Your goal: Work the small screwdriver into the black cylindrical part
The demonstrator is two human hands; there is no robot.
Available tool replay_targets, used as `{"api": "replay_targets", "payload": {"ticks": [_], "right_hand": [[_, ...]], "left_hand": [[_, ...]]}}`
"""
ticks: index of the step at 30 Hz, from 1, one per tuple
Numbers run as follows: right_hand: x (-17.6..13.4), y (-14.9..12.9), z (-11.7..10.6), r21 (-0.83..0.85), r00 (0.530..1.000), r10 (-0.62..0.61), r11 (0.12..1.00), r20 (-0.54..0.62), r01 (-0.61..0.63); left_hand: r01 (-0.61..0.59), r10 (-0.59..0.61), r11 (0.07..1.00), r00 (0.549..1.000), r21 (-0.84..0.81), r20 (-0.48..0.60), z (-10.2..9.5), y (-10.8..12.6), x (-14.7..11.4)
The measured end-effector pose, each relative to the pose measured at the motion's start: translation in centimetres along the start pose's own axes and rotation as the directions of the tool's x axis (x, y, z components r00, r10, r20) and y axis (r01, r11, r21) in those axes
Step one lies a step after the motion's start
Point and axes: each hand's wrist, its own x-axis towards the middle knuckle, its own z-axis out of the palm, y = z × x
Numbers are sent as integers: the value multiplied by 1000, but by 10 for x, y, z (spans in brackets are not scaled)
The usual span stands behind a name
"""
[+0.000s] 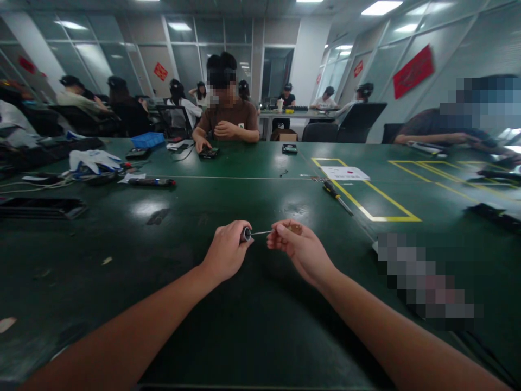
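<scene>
Green table (pixel 228 336) spreads before you, bearing a yellow-and-black screwdriver (pixel 338 198). Left of that screwdriver, your left hand (pixel 228 247) grasps a dark cylindrical handle (pixel 245 234); your right hand (pixel 300 248) pinches a thin silver metal rod (pixel 262 233) near the handle's open end. You seem to be aligning them; the next move likely calls for steadiness.

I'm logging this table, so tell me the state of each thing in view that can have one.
Left grip: closed around handle
Handle: held, open end toward rod
Right grip: pinching rod
Rod: held; whether inside handle, unclear
Screwdriver: lying down, unheld
Gloves: heaped, unworn
Right paper: lying flat
Blue basket: contents unclear
Blurred item: state unreadable
Ceiling lights: on
</scene>
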Motion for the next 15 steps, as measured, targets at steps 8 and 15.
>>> {"api": "replay_targets", "payload": {"ticks": [8, 15], "right_hand": [[-18, -11, 6, -559, 960, -225, 780, 168, 281], [-15, -10, -1, -449, 958, -283, 851, 45, 273]], "left_hand": [[-7, 7, 1000, 1000, 23, 2, 1, -2, 1], [7, -7, 1000, 1000, 6, 8, 0, -1, 0]]}}
